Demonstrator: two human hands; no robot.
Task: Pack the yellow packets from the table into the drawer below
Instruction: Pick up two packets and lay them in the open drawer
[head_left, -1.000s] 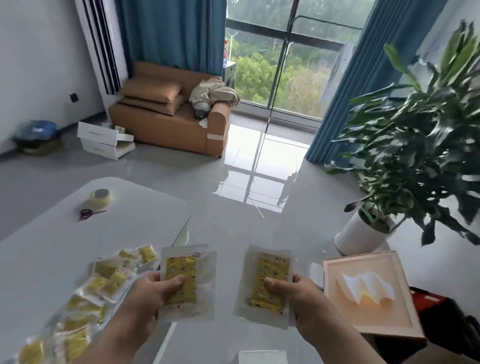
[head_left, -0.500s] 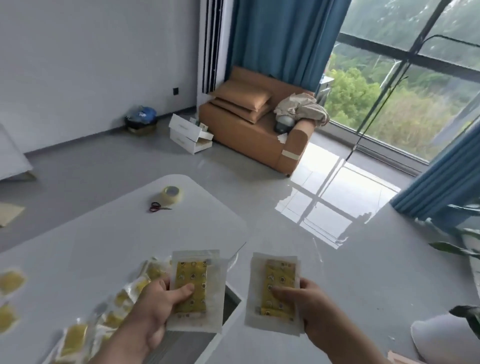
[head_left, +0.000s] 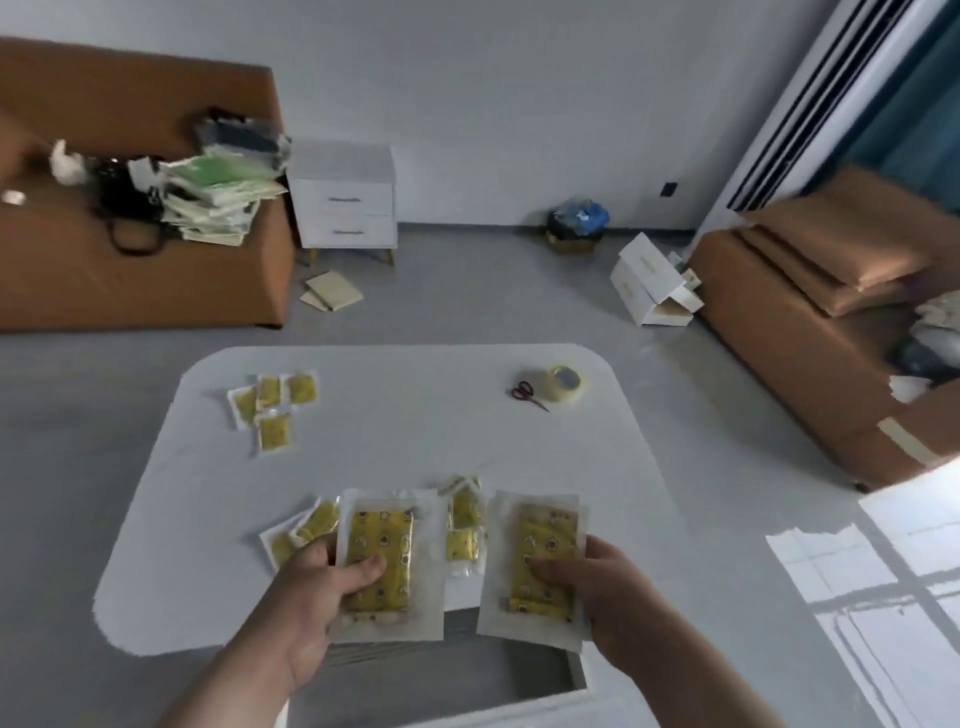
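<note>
Two brown sofas fill the sides of the room, one (head_left: 78, 270) in the upper left of the frame with a stack of papers (head_left: 218, 197) on its seat, the other (head_left: 810, 338) along the right edge. The white table (head_left: 415, 441) with rounded corners takes up the centre. Below its near edge, at the bottom centre, the drawer (head_left: 493, 670) stands open and shows a grey inside. A white nightstand (head_left: 343, 202) stands against the far wall, just right of the upper-left sofa, and white boxes (head_left: 654, 286) lie on the floor at the upper right.

Over the table's near edge and the drawer, the left hand (head_left: 306, 597) grips one yellow packet (head_left: 395, 545), with its thumb curled across the front and the fingers hidden behind. The right hand (head_left: 608, 597) holds a second yellow packet (head_left: 540, 540) the same way, beside the first and apart from it. Both packets are held upright and face the camera.

Behind the hands a loose heap of small packets (head_left: 465, 514) lies on the table. Four more small packets (head_left: 272, 405) sit close together towards the table's far left corner. A tape roll (head_left: 565, 383) rests near the far right corner, with red-handled scissors (head_left: 527, 394) just left of it.
</note>
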